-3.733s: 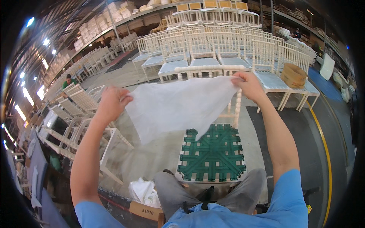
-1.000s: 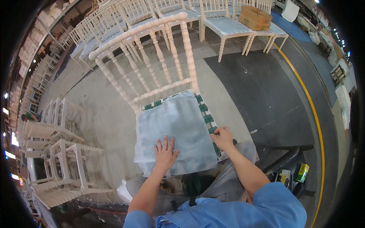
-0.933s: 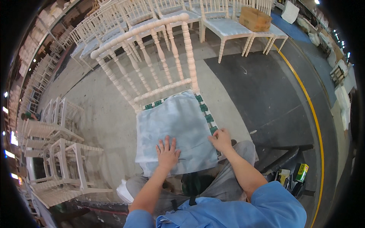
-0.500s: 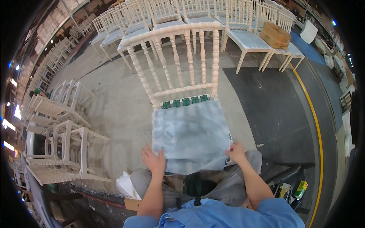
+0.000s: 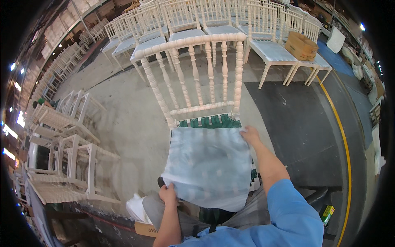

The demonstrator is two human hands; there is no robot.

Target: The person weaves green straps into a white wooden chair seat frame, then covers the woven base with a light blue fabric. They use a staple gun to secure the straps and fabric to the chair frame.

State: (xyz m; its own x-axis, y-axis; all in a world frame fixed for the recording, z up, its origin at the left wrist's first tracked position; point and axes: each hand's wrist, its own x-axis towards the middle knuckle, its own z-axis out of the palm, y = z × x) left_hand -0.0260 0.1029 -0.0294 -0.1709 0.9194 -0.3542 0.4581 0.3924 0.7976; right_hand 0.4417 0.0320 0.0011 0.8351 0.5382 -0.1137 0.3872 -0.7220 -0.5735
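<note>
At twelve o'clock from the person stands the white chair (image 5: 193, 78), its green webbed seat now almost wholly covered by the pale cloth (image 5: 210, 164). Right hand (image 5: 249, 135) has slid to the cloth's far corner at two o'clock, pressing flat, grip released; left hand (image 5: 168, 193) pinches the near corner at seven o'clock.

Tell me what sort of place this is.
Most likely a chair factory or furniture workshop. Rows of identical white chairs fill the concrete floor, bare chair frames are stacked at the left, and the person is laying a pale cloth over a green-webbed seat.
</note>
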